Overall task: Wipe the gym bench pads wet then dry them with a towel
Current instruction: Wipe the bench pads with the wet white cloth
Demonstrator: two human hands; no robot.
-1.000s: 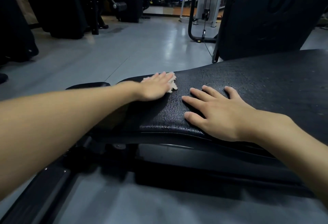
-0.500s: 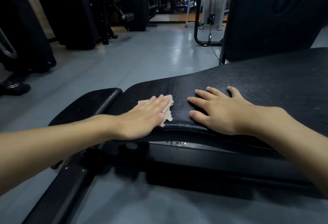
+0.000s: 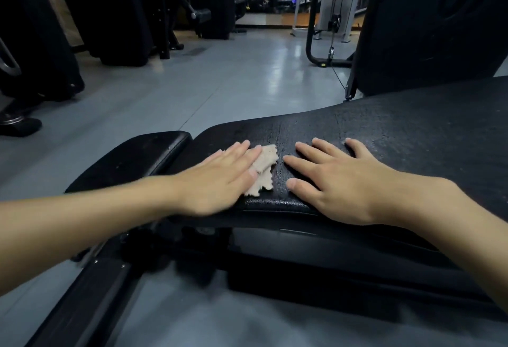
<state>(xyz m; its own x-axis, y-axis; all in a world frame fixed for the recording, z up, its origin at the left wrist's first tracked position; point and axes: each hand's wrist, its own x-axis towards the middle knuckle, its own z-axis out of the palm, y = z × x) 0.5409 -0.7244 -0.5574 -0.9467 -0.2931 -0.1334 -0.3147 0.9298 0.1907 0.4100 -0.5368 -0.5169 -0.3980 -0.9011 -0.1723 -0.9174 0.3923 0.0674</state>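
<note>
Two bare hands were laid flat on the near end of the black bench pad (image 3: 412,137), close together but not touching. The left hand (image 3: 220,179) was pressed palm-down on a small beige cloth (image 3: 265,168), its fingers held straight and together. Most of the cloth was covered, and only its ragged right edge was seen past the fingertips. The cloth was spread flat on the pad, near the front edge and just left of the right hand (image 3: 338,181). That hand was rested palm-down on the bare pad, fingers straight and spread, with nothing gripped by it. A narrow strip of pad was left between its thumb and the cloth.

Around both hands the pad's surface was seen to be speckled and glistening, as if beaded with moisture. A smaller black seat pad (image 3: 137,159) was set just past the left end of the long pad, with a narrow gap between them. Both pads were carried on a black metal frame (image 3: 90,291). A grey floor (image 3: 220,85) was spread beneath and beyond. Dark gym machines (image 3: 118,17) were ranged along the far left, a cable machine (image 3: 330,22) was placed at the far side, and a large dark upright pad (image 3: 428,25) was raised behind the bench on the right. A dark shoe (image 3: 19,125) was seen at the left edge.
</note>
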